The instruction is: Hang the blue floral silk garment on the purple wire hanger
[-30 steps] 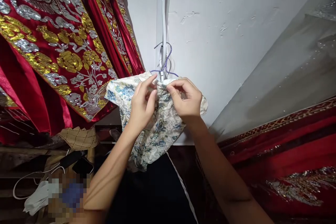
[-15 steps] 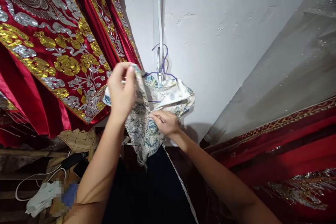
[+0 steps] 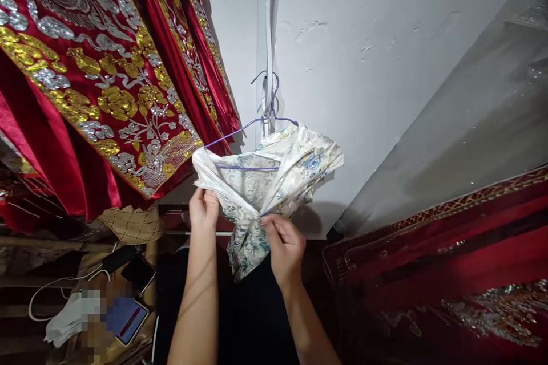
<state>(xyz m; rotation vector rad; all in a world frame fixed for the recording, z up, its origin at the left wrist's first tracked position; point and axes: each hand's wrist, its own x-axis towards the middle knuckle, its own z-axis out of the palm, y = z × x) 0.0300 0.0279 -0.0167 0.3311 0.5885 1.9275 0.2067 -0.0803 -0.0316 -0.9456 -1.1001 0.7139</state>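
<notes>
A cream garment [image 3: 252, 239] with a blue and green floral pattern hangs on a purple hanger [image 3: 237, 130], its front open in a V. The hanger's hook is caught on a white strap [image 3: 269, 40] against the wall. My left hand [image 3: 204, 208] pinches the garment's edge on the left, below the shoulder, with its fingertips partly behind the cloth. My right hand [image 3: 285, 239] grips the front edge near the bottom of the V, thumb and forefinger together. The hanger's left arm shows bare above the slipped-down left shoulder.
Red cloth [image 3: 128, 85] with gold and silver sequin embroidery hangs at left. A grey translucent sheet [image 3: 454, 131] and more red fabric [image 3: 483, 239] are at right. Lower left, a wooden surface holds a phone [image 3: 139, 274], a lit-screen device [image 3: 128, 319], white cable [image 3: 34, 302] and tissue [image 3: 68, 319].
My left hand has moved down from the garment's left shoulder and collar to its edge. The collar has dropped off the hanger's left arm. My right hand has shifted slightly right and down.
</notes>
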